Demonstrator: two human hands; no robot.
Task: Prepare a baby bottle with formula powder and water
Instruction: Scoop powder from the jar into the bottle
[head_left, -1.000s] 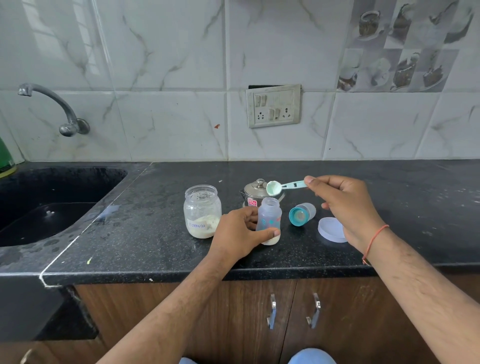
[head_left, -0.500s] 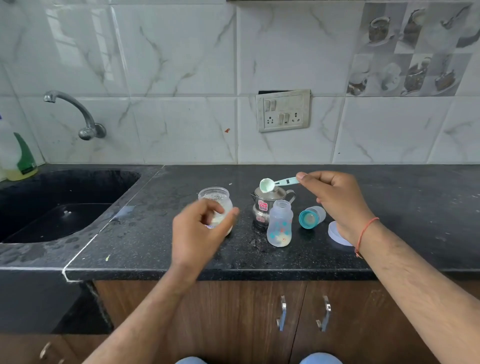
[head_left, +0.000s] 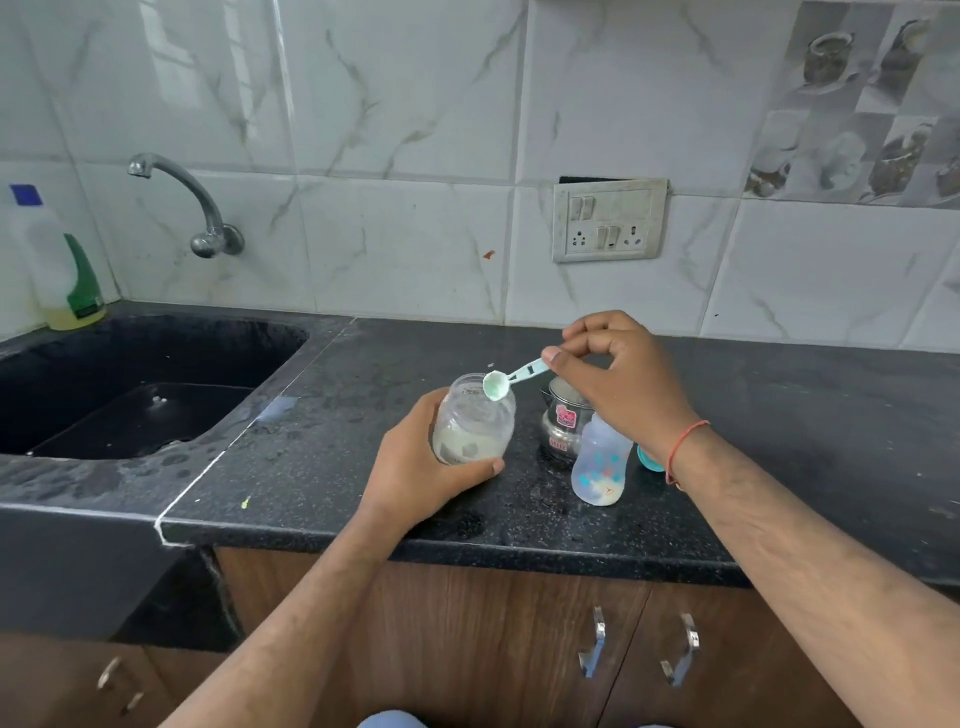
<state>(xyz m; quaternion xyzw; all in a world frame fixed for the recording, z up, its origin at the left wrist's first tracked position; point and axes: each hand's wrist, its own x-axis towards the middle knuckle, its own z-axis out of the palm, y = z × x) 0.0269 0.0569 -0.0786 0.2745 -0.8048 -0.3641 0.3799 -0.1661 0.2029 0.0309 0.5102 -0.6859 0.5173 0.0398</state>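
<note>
While the left hand wraps its grip round the clear, rounded jar of pale powder, tilting it above the speckled black bench, the right hand pinches the thin handle of a pale green plastic scoop. The scoop's round bowl sits at the jar's open mouth. Just right of the jar stands a small polished steel pot; in front of it the translucent printed bottle stands upright, uncapped, with pale powder at its base.
</note>
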